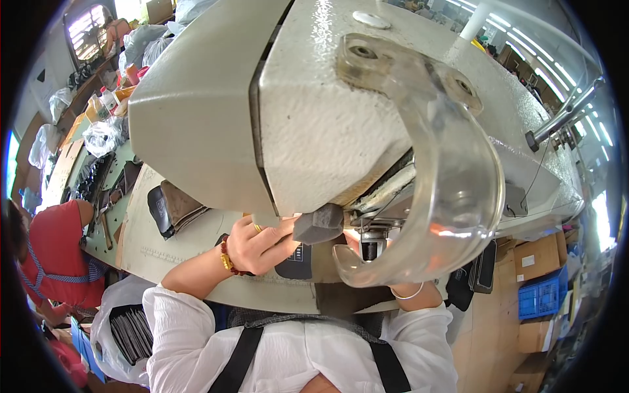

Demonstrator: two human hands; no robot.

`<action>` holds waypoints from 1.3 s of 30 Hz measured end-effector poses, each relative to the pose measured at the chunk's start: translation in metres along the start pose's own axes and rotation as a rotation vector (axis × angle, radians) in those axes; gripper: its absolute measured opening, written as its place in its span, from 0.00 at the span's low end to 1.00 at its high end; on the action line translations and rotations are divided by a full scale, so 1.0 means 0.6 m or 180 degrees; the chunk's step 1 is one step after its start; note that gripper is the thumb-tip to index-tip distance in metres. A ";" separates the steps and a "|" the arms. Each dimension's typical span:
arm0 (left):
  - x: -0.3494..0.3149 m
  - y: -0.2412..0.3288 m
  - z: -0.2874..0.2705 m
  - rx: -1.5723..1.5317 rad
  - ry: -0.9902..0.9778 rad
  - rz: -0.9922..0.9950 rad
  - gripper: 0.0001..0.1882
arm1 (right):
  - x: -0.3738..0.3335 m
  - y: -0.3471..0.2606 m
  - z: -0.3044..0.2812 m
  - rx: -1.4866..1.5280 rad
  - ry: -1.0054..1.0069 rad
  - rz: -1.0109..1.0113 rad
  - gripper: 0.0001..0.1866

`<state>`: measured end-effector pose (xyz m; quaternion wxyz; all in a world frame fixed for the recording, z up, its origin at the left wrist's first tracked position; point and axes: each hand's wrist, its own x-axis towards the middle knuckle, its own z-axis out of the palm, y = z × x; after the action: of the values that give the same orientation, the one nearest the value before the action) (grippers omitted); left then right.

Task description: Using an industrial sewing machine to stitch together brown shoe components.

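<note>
A large cream sewing machine head (334, 124) fills the middle of the view. My left hand (255, 247), with a ring and a beaded bracelet, reaches under its left side. Its fingers are bent and closed, the tips hidden near a dark grey block (319, 224); what they hold cannot be made out. Below that hand a flat dark piece (295, 265) lies on the work surface (196, 245). My right hand (354, 241) is largely hidden behind the clear curved guard (452, 177) and machine parts; only a sliver of it and the wrist with a bangle show.
Folded brown and black pieces (177, 206) lie on the left of the table. A plastic bag of stacked dark pieces (131, 334) stands at lower left, beside a person in red (56, 255). Cardboard boxes (537, 257) and a blue crate (539, 296) are at right.
</note>
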<state>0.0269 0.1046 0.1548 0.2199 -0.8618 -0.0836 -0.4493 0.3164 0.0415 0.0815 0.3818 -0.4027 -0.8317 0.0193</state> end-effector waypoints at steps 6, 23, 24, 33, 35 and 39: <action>-0.006 -0.004 0.007 0.0062 -0.0057 0.0091 0.07 | 0.027 -0.028 -0.024 -0.0317 0.0286 -0.0354 0.09; -0.047 -0.013 0.031 0.0074 -0.0196 0.0145 0.07 | 0.034 -0.024 -0.033 -0.0193 -0.0047 -0.0097 0.11; -0.051 -0.011 0.033 0.0034 -0.0204 0.0121 0.07 | 0.033 -0.025 -0.034 -0.0192 -0.0055 -0.0096 0.11; -0.070 -0.007 0.047 -0.0017 -0.0210 0.0006 0.05 | 0.036 -0.025 -0.034 -0.0186 -0.0049 -0.0112 0.13; -0.071 -0.006 0.051 -0.0077 -0.0214 -0.0066 0.03 | 0.036 -0.025 -0.034 -0.0180 -0.0049 -0.0111 0.13; -0.075 0.003 0.047 -0.0056 -0.0425 -0.0241 0.03 | 0.035 -0.027 -0.037 -0.0194 -0.0047 -0.0109 0.14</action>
<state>0.0223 0.1184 0.1039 0.1891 -0.8880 -0.1267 -0.3995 0.3119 0.0390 0.1157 0.3635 -0.3997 -0.8414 -0.0096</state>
